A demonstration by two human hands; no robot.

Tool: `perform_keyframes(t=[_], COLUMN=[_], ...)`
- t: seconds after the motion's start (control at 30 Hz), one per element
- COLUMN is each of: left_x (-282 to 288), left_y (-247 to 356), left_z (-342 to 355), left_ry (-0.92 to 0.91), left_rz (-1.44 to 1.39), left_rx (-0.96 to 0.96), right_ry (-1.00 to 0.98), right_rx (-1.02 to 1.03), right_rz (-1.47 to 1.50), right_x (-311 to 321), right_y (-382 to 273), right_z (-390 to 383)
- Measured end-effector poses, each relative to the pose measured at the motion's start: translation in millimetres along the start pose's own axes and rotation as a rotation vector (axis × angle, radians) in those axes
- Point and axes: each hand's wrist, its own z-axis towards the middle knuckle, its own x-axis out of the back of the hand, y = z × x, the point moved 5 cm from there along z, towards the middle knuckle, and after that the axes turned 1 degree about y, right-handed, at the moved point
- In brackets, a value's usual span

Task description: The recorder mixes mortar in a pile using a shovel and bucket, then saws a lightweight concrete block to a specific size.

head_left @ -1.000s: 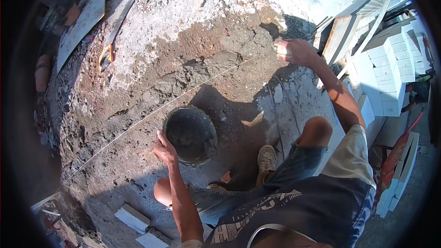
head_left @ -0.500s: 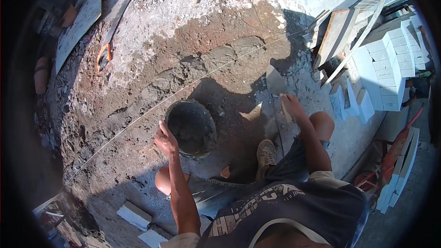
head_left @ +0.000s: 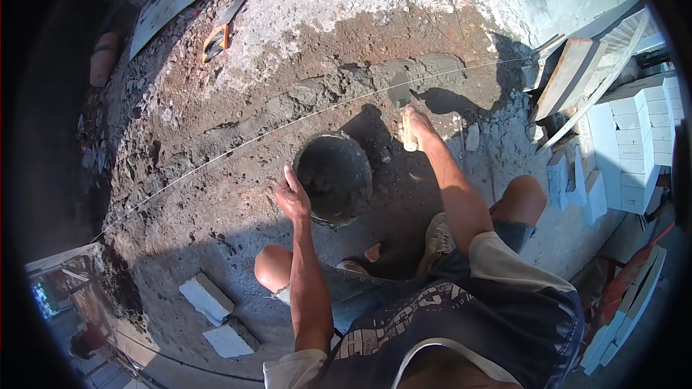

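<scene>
In my right hand [head_left: 420,128] is a trowel, its pale handle [head_left: 410,137] inside my closed fingers. The trowel's grey blade [head_left: 398,91] is over the far part of a wet mortar strip [head_left: 303,94], close to a taut string [head_left: 238,145]. My left hand [head_left: 293,198] is at the left rim of a round dark bucket [head_left: 334,222], fingers curled against the edge. Grey mortar [head_left: 331,176] lies inside the bucket, which stands on the ground between my knees and the strip.
An orange-handled handsaw [head_left: 216,42] lies at the far left beside a board [head_left: 176,3]. Pale blocks [head_left: 627,144] are stacked at right, near leaning planks [head_left: 569,79]. Two loose blocks [head_left: 209,299] rest at lower left. A brick shard [head_left: 372,252] lies near my shoes.
My right hand has carried the trowel forward and left, from beside my right knee to the mortar strip. My left hand stays at the bucket's rim. The whole view has shifted.
</scene>
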Motion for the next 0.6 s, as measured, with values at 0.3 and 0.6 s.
perform_keyframes(t=[0.3, 0.6], left_x=[12.4, 2.4], left_y=[-25.9, -28.3], left_z=[-3.3, 2.7], left_ry=[0.055, 0.025], left_rz=[-0.031, -0.034], left_rx=[0.006, 0.042], right_ry=[-0.021, 0.407], right_rx=[0.738, 0.316], right_rz=[-1.129, -1.489], right_x=[-161.1, 80.0], right_y=[-0.3, -100.2], right_z=[-40.3, 21.6])
